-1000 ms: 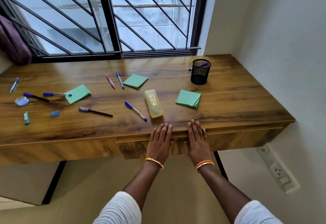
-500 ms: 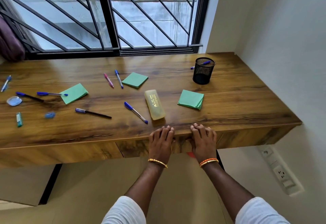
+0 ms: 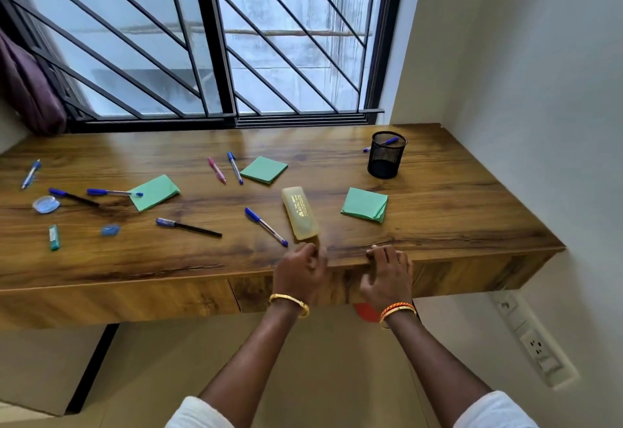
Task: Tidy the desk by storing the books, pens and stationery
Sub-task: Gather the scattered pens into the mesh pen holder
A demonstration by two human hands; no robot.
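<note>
Curling fingers: both hands sit at the desk's [image 3: 438, 225] front edge; the right hand [image 3: 387, 275] hooks its fingertips [image 3: 374, 252] over the lip, the left hand [image 3: 298, 274] is motion-blurred, fingers bent, and whether it grips anything cannot be told.
Nearest item: a yellow pencil case [image 3: 300, 211] lies just beyond the left hand, apart from it.
Scattered stationery: three green note pads [image 3: 364, 205] and several pens [image 3: 266, 227] are spread across the desktop; a black mesh pen cup [image 3: 386, 155] stands near the back right with one pen in it.
Far left: small blue pieces and a green eraser-like stick [image 3: 54, 238].
Risk: a hurried reach could knock the case or the nearest pen off the front edge, since both lie close to it.
Hidden: the drawer front below the hands is partly covered; no books are visible; a red shape under the desk is unidentifiable.
</note>
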